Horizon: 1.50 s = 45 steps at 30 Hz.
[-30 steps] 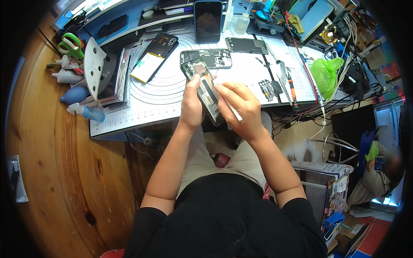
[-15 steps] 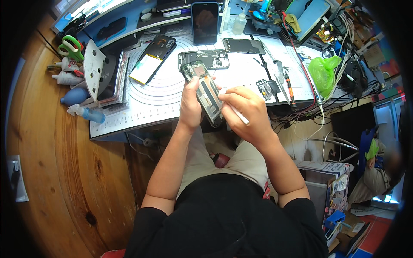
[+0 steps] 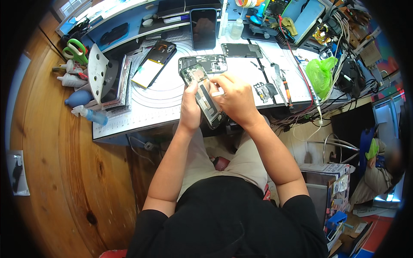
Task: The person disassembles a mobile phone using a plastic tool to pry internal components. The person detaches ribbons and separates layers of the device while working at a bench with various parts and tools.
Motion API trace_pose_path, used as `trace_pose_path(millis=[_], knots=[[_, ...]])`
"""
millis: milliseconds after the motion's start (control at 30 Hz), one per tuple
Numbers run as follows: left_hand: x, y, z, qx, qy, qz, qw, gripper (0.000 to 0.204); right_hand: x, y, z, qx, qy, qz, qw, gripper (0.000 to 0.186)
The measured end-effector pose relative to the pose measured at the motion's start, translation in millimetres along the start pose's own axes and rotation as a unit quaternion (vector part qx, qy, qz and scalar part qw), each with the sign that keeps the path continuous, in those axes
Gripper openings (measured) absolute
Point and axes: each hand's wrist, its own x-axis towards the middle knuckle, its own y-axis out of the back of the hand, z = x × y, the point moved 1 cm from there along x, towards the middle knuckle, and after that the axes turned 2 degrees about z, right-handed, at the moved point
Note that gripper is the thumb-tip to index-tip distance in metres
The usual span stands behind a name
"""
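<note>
My left hand (image 3: 189, 107) is closed around the left edge of an opened phone frame (image 3: 210, 109), its thumb lying over the inside. The frame is tilted above the mat's front edge, its bare metal interior facing up. My right hand (image 3: 234, 94) pinches a slim white tool (image 3: 218, 93) over the frame's upper right part. Only a short white end shows; its tip is hidden by the fingers. Just beyond lies a second opened phone (image 3: 215, 63) with its inner parts exposed. A loose phone screen panel (image 3: 243, 50) rests to the right of that.
A dark phone (image 3: 203, 30) leans upright at the back. At left are a phone back with a yellow-edged battery (image 3: 150, 71), a spray bottle (image 3: 92, 115) and green-handled scissors (image 3: 75, 51). Screwdriver (image 3: 287, 91), small board (image 3: 263, 91), green bag (image 3: 321, 75) and cables lie right. Someone sits far right.
My right hand has moved up and left along the phone frame, turning so that less of the white tool shows. My left hand still holds the frame. The view has shifted slightly.
</note>
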Motion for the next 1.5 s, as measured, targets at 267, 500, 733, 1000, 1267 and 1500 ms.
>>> trace_pose_path(millis=[267, 500, 733, 1000, 1267, 1500], knots=[[-5.3, -18.4, 11.5, 0.013, 0.052, 0.099, 0.994, 0.055, -1.8, 19.8, 10.0, 0.147, -0.126, -0.017, 0.981, 0.009], [0.2, -15.6, 12.4, -0.083, 0.077, 0.07, 0.991, 0.064, -31.8, 56.8, 40.6, -0.141, 0.016, -0.089, 0.986, 0.008], [-2.6, -15.2, 20.6, -0.135, 0.079, 0.063, 0.986, 0.055, -44.8, 72.8, 42.1, -0.013, -0.071, -0.083, 0.994, 0.018], [-3.8, -16.3, 26.9, -0.031, 0.052, 0.074, 0.995, 0.046, -41.2, 83.2, 28.6, 0.293, -0.232, 0.095, 0.923, 0.035], [-6.3, -24.2, 20.3, 0.055, -0.031, 0.138, 0.988, 0.037, -42.7, 30.3, -20.9, 0.286, -0.107, 0.104, 0.946, 0.023], [-6.1, -16.9, 13.8, 0.041, -0.061, 0.127, 0.989, 0.034, -40.7, 0.5, -26.8, 0.18, -0.007, 0.133, 0.975, 0.027]])
